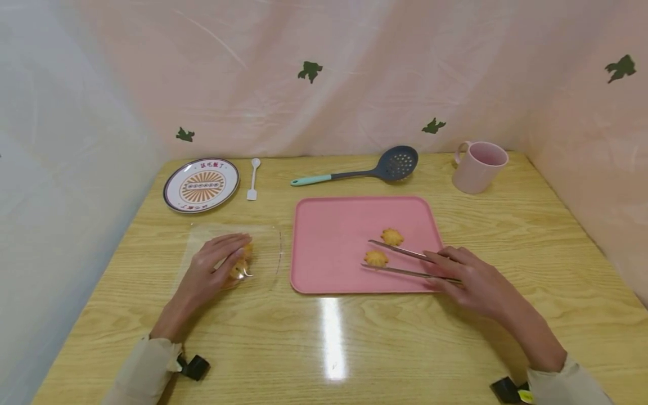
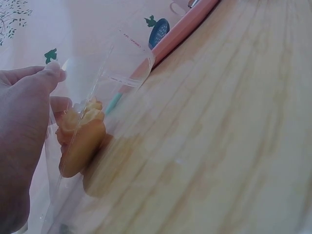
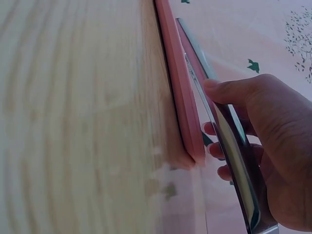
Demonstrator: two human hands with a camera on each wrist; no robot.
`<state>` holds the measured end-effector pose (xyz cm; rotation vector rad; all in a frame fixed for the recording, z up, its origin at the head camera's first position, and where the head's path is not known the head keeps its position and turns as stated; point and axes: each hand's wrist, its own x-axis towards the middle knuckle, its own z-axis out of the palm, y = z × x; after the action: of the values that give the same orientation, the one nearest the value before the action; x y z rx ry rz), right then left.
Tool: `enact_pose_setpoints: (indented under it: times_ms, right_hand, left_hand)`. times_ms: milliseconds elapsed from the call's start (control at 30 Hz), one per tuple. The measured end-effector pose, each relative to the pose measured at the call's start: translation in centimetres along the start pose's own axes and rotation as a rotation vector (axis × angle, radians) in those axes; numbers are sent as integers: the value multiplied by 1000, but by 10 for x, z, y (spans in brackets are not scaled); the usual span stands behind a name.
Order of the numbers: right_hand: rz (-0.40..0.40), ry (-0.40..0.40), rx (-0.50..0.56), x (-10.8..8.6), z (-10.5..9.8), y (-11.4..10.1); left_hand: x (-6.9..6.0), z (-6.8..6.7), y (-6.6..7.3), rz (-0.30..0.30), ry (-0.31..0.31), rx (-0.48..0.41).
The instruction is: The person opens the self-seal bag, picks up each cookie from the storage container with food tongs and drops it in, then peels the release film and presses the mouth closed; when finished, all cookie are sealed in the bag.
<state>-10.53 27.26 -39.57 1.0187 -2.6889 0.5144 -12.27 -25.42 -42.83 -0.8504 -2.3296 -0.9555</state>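
In the head view my left hand [image 1: 217,260] rests over a clear plastic bag [image 1: 265,247], its fingers and thumb gripping the film. Inside lie several golden cookies [image 2: 80,141], partly hidden by the hand. My right hand [image 1: 476,281] holds metal tongs [image 1: 405,272] with thumb and fingers around both arms. The tongs reach over the pink tray [image 1: 329,242], their tips spread. One flower-shaped cookie [image 1: 376,258] lies on the tray between the tips; a second cookie [image 1: 392,237] sits just beyond the far arm. In the right wrist view the tips and cookies are hidden.
Behind the tray lies a slotted spoon [image 1: 397,164] with a mint handle. A pink mug [image 1: 477,169] stands at the back right. At the back left are a patterned plate [image 1: 201,185] and a small white spoon [image 1: 253,179]. A curtain [image 1: 364,73] hangs behind the table.
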Motion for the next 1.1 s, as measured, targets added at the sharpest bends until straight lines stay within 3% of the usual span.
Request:
enact_pose_setpoints:
  times_ms: [567,1100]
  right_hand:
    - [4,5,-15,-14,-6,7]
    - [-15,6,-5,-15,-5,8]
  left_hand:
    - [-1,1,0,1,0,2]
    - [1,0,2,6,-4,11]
